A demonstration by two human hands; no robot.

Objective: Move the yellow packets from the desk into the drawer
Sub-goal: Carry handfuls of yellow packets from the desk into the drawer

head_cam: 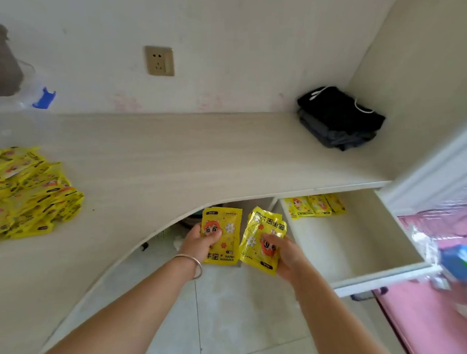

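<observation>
Holding one yellow packet in each hand, out in front of the counter's curved edge and above the tiled floor. Left hand, bangle on the wrist, fingers curled round the left packet, thumb across its printed face, packet upright with the words HAND WARMER readable at the bottom. Right hand gripping the right packet from its right side, fingers curled over the front, packet turned upside down and a little crumpled. Both packets side by side, nearly touching, just left of the open drawer. Lying at the drawer's far end, partly under the counter edge, a short row of packets in the drawer. Resting well to the left on the counter, a loose heap of packets, spread out and overlapping. Sitting in the far right corner of the counter, a pile of folded dark clothes. Fixed to the wall above, a socket. Showing at the right edge, a pink surface, blurred.
</observation>
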